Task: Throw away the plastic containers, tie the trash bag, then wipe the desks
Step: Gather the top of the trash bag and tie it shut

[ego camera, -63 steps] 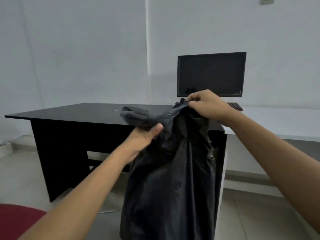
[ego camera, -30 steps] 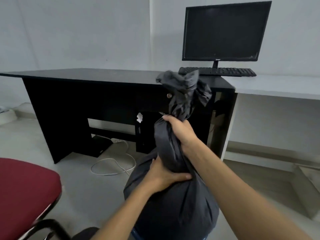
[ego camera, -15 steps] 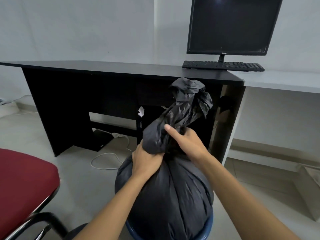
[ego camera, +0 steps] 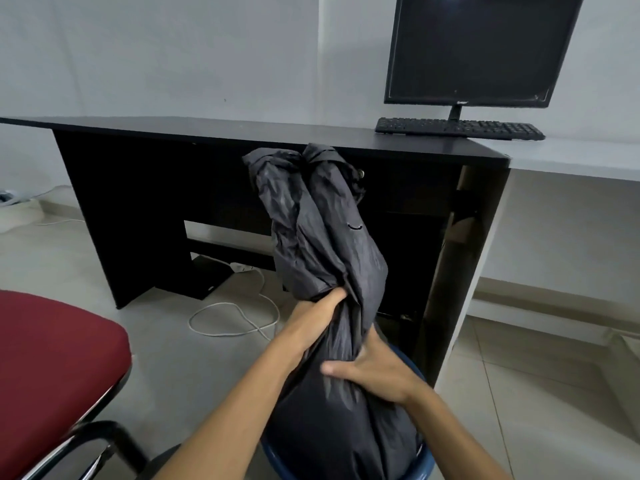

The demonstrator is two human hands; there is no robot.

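Observation:
A black trash bag stands in a blue bin in front of me, its gathered top rising in a twisted bundle. My left hand grips the bag's neck from the left, fingers wrapped into the plastic. My right hand presses on the neck lower down from the right, thumb across the front. The bag's contents are hidden. A black desk stands behind the bag, and a white desk joins it on the right.
A monitor and black keyboard sit where the two desks meet. A red-seated chair is close at my lower left. A white cable loops on the tiled floor under the black desk.
The bag's gathered top has stretched taller. My left hand moved up the neck and my right hand dropped lower on it. The view has moved closer.

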